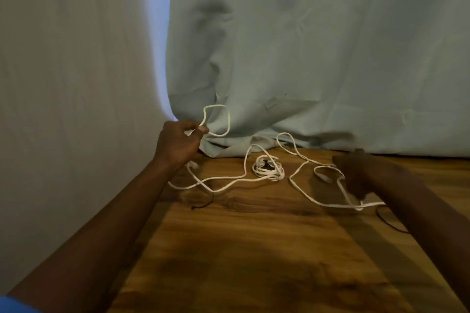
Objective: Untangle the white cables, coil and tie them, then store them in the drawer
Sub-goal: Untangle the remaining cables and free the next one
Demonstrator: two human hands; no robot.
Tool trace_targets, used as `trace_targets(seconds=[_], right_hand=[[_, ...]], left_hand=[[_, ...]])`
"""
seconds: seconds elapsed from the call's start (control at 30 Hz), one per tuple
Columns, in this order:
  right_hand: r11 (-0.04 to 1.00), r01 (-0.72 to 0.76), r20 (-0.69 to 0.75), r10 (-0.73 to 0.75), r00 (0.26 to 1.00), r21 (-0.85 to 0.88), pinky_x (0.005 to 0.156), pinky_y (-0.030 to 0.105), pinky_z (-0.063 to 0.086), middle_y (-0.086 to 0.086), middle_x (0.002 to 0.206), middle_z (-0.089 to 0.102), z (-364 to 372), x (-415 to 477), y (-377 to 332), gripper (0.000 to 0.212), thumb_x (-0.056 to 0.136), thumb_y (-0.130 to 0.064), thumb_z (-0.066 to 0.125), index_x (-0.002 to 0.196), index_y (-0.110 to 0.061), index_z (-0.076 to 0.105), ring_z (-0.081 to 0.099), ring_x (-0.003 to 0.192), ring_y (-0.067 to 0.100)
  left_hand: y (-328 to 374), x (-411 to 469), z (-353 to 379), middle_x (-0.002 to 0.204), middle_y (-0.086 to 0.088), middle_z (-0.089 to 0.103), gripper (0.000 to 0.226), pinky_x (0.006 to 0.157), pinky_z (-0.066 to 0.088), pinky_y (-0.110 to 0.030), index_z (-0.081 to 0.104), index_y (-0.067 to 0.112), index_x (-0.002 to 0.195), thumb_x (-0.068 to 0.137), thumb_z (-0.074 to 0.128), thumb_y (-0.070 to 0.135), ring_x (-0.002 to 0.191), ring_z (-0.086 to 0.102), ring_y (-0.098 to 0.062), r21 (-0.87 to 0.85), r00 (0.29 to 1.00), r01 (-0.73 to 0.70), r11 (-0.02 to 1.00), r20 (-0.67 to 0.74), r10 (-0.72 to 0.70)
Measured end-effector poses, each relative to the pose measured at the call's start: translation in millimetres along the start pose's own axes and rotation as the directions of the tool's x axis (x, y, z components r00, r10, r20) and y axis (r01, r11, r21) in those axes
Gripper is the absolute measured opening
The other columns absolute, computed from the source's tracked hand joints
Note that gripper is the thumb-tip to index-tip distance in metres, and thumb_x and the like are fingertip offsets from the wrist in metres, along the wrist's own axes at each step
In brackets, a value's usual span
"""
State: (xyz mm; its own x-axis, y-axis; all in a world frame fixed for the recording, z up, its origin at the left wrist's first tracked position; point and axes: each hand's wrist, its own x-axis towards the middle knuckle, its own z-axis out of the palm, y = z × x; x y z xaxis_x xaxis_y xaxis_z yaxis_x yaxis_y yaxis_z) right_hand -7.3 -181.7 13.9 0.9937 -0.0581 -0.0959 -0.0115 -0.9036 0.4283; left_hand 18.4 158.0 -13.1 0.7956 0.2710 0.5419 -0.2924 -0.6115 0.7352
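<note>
A long white cable (pixel 223 184) trails in loose curves across the wooden table (pixel 254 249). My left hand (pixel 178 143) is raised above the table's left edge and pinches a small loop of that cable between thumb and fingers. In the middle of the table lies a small coiled white cable (pixel 268 168) bound with a dark tie. My right hand (pixel 356 173) is blurred over the cable's right part; its fingers and whether they hold the cable cannot be made out. No drawer is in view.
A pale green cloth (pixel 318 58) hangs behind the table and bunches on its back edge. A pale wall (pixel 63 84) stands at the left. A thin dark cord (pixel 203 204) lies near the left, another dark cord (pixel 389 222) under my right forearm.
</note>
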Motion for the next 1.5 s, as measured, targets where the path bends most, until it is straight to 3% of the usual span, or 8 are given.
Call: trace_targets(seconds=[0.13, 0.3, 0.4, 0.63, 0.87, 1.07, 1.23, 1.5], right_hand=[[0.957, 0.171, -0.335, -0.086, 0.938, 0.233, 0.106, 0.039, 0.047, 0.009, 0.141, 0.058, -28.9, -9.8, -15.4, 0.051, 0.093, -0.033, 0.071, 0.138, -0.013, 0.056, 0.056, 0.128, 0.027], [0.144, 0.559, -0.497, -0.319, 0.807, 0.816, 0.097, 0.018, 0.051, -0.028, 0.107, 0.068, -49.4, -40.6, -86.1, 0.017, 0.094, -0.051, 0.064, 0.109, -0.043, 0.064, 0.063, 0.103, -0.013], [0.105, 0.664, -0.631, -0.235, 0.739, 0.74, 0.091, 0.021, 0.054, -0.019, 0.101, 0.072, -38.7, -29.4, -125.4, 0.011, 0.102, -0.038, 0.059, 0.109, -0.035, 0.067, 0.067, 0.097, -0.008], [-0.45, 0.421, -0.55, -0.205, 0.81, 0.788, 0.071, 0.036, 0.056, 0.013, 0.074, 0.064, -17.7, 0.2, -130.9, 0.029, 0.109, -0.017, 0.043, 0.102, -0.004, 0.068, 0.064, 0.067, 0.025], [-0.066, 0.633, -0.627, 0.093, 0.773, 0.771, 0.072, 0.033, 0.05, -0.006, 0.076, 0.067, 25.3, 14.6, -129.4, 0.033, 0.108, -0.035, 0.048, 0.087, -0.024, 0.072, 0.062, 0.076, 0.009], [0.21, 0.615, -0.648, 0.183, 0.739, 0.76, 0.084, 0.042, 0.054, -0.013, 0.09, 0.072, 45.2, 25.6, -117.9, 0.031, 0.108, -0.038, 0.044, 0.09, -0.03, 0.068, 0.065, 0.088, 0.002], [0.201, 0.601, -0.633, 0.224, 0.741, 0.774, 0.083, 0.039, 0.054, -0.019, 0.09, 0.07, 43.9, 27.8, -113.9, 0.028, 0.109, -0.038, 0.042, 0.097, -0.032, 0.067, 0.064, 0.088, -0.001], [0.324, 0.468, -0.551, 0.247, 0.797, 0.822, 0.084, 0.037, 0.051, -0.002, 0.1, 0.074, 53.7, 41.8, -122.8, 0.03, 0.107, -0.031, 0.045, 0.105, -0.02, 0.074, 0.066, 0.093, 0.016]], left_hand=[[10.8, 6.4, -6.9, 0.068, 0.018, 0.069, 0.011, 0.065, 0.043, -0.018, 0.084, 0.024, 0.094, 0.09, 0.077, 0.032, 0.065, 0.062, 0.002, -0.185, 0.987, 0.001, 0.983, -0.158, -0.03], [47.7, -2.3, -1.4, 0.053, 0.005, 0.055, 0.011, 0.045, 0.046, -0.019, 0.074, 0.011, 0.08, 0.088, 0.08, 0.016, 0.045, 0.051, -0.005, -0.586, 0.972, 0.234, 0.776, 0.119, -0.203], [67.2, -14.2, 7.1, 0.058, 0.0, 0.06, 0.011, 0.051, 0.054, -0.019, 0.074, 0.012, 0.079, 0.089, 0.078, 0.011, 0.056, 0.059, -0.011, -0.719, 0.954, 0.299, 0.627, 0.251, -0.167], [83.4, -21.9, 20.6, 0.072, -0.002, 0.072, 0.015, 0.063, 0.062, -0.024, 0.069, 0.006, 0.1, 0.089, 0.073, -0.003, 0.066, 0.07, -0.012, -0.831, 0.975, 0.22, 0.51, 0.194, -0.104], [88.3, 4.1, 34.3, 0.076, -0.005, 0.069, 0.008, 0.049, 0.054, -0.02, 0.071, 0.003, 0.099, 0.099, 0.066, 0.01, 0.056, 0.071, -0.011, -0.784, 0.98, 0.191, 0.59, 0.124, -0.154], [46.4, 18.3, 33.0, 0.101, 0.004, 0.073, 0.022, 0.078, 0.051, -0.029, 0.075, 0.024, 0.106, 0.085, 0.071, 0.029, 0.092, 0.068, -0.015, 0.19, 0.917, -0.301, 0.935, -0.212, 0.338], [-2.4, 40.4, 33.8, 0.146, -0.004, 0.055, 0.091, 0.111, 0.044, -0.04, 0.042, 0.025, 0.153, 0.07, 0.074, 0.045, 0.132, 0.054, -0.025, 0.233, 0.941, -0.251, 0.94, 0.288, 0.179], [-41.5, 33.5, 36.1, 0.1, 0.014, 0.065, 0.039, 0.089, 0.05, -0.028, 0.077, 0.029, 0.11, 0.082, 0.079, 0.056, 0.098, 0.063, -0.008, 0.345, 0.876, -0.207, 0.915, 0.483, 0.016]])
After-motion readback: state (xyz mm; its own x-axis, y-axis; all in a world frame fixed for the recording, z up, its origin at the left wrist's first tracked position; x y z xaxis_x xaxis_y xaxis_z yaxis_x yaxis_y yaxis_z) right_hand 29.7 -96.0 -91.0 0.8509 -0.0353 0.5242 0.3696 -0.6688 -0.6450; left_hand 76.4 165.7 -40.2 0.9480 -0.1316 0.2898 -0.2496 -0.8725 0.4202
